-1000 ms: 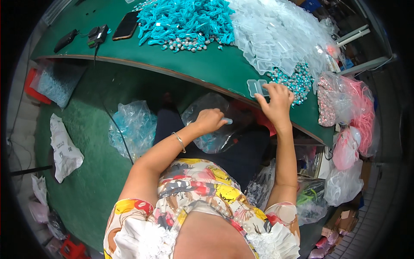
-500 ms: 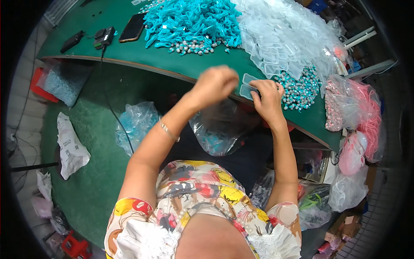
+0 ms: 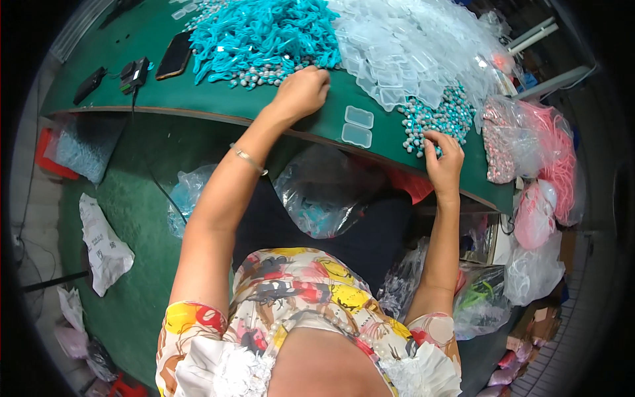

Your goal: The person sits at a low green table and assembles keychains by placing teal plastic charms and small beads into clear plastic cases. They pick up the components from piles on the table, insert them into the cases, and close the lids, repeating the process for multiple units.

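A: What is hard to see for you?

B: I cannot tell if the left hand (image 3: 303,92) grips something; it is curled at the near edge of the turquoise cord pile (image 3: 264,33), knuckles up. The right hand (image 3: 444,162) pinches into the pale beads (image 3: 440,119), fingertips partly hidden.

A: And the surface?

B: A green table (image 3: 198,96), its edge bent by the lens. Clear small bags (image 3: 410,46) are heaped far right. Two clear plastic boxes (image 3: 357,126) lie between the hands, long axes running left to right. A phone (image 3: 174,56) lies far left.
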Tool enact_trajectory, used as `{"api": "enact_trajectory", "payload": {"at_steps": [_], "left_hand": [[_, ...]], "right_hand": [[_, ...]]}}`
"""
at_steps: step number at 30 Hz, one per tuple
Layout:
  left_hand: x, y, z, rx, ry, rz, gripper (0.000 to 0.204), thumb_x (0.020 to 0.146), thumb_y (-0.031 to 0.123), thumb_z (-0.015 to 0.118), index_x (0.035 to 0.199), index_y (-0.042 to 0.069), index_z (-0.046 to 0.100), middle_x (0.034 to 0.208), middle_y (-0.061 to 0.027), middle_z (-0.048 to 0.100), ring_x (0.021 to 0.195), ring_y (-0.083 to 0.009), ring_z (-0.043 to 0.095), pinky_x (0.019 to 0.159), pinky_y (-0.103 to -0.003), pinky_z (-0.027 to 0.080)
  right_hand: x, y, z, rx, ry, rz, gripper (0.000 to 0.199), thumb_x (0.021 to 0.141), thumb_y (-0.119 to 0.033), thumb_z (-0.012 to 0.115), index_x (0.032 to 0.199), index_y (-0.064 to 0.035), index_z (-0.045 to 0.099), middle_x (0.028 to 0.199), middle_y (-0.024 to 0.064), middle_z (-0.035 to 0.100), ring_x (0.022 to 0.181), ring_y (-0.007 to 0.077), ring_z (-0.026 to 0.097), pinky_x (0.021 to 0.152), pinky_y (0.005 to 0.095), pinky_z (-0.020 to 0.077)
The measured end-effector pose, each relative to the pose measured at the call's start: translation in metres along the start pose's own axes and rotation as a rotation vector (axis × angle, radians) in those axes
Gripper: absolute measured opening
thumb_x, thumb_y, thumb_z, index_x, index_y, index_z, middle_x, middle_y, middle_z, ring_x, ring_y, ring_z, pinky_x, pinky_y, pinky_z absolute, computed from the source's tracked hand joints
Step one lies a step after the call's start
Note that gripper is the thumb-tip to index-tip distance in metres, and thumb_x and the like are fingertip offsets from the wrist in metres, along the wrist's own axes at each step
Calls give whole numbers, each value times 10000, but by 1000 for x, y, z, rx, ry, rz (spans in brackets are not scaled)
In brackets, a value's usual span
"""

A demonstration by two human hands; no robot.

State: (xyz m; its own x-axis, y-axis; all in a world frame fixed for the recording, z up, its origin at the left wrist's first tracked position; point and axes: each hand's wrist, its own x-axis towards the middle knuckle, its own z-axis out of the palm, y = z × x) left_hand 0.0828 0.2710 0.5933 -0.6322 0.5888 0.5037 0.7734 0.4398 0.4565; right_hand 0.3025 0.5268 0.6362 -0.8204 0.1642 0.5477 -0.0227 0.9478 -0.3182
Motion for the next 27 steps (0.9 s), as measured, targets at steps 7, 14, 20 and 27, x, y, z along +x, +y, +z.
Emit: {"api": "enact_trajectory", "payload": {"at_steps": [7,14,20,27], "left_hand": [[-12,7,-9,-57,-89,-2,129,839,102,666,927,9,661,856,-181,641,822,-386,630,745,-456,502],[-25,12,-1,-95,2,-45,117,825,93,697,913,18,678,840,-167,640,785,-337,643,709,-418,506],[-39,52,-11,-473,-37,-135,143,825,78,707,944,1,689,826,-123,661,687,-180,626,635,-314,502],[-53,77,5,-252,-68,-64,100,795,138,724,826,54,681,842,-117,605,802,-343,624,702,-447,501]], "right_hand": [[-10,-21,17,-270,-33,-76,121,795,-156,730,911,-127,705,860,15,644,882,224,583,888,429,331],[-3,-33,27,-249,-60,-93,90,790,-123,719,873,-128,686,849,4,643,876,208,582,885,410,327],[3,-60,37,62,-10,-221,111,762,-90,722,848,-137,669,864,-8,664,884,193,604,877,390,341],[13,-75,53,-59,-81,-379,101,773,-71,713,846,-129,674,846,-5,633,895,206,595,940,462,338]]}}
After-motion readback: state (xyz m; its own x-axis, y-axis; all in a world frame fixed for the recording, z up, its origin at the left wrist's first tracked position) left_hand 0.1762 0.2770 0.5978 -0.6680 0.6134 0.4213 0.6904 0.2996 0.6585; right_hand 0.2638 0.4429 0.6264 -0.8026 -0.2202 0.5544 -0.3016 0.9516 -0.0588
